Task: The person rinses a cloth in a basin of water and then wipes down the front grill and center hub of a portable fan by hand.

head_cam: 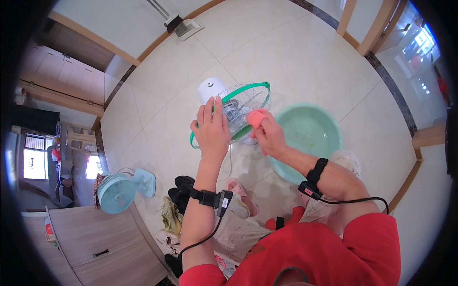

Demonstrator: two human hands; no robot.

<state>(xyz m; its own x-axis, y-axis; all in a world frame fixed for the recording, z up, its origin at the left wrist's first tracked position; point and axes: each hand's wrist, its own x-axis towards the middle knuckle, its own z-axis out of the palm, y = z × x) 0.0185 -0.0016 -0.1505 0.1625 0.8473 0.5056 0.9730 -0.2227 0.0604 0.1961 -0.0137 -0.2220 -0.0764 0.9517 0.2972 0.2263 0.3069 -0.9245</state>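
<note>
A standing electric fan with a wire guard [252,98] and a green rim lies or leans before me on the tiled floor, its white base [210,88] at the far side. My left hand [212,130] grips the near left side of the green-rimmed guard, fingers over its edge. In my right hand [269,133] is a bunched pink cloth [257,118], held against or close to the guard's right side. Just right of the fan stands a pale green plastic basin [323,118] with some water and small bits in it, partly behind my right forearm.
A light blue fan [117,193] stands at the left beside a wooden cabinet [114,236]. Several shoes [170,216] lie near my left forearm. At the far wall is a dustpan [188,28]. My feet are in pink slippers [247,200].
</note>
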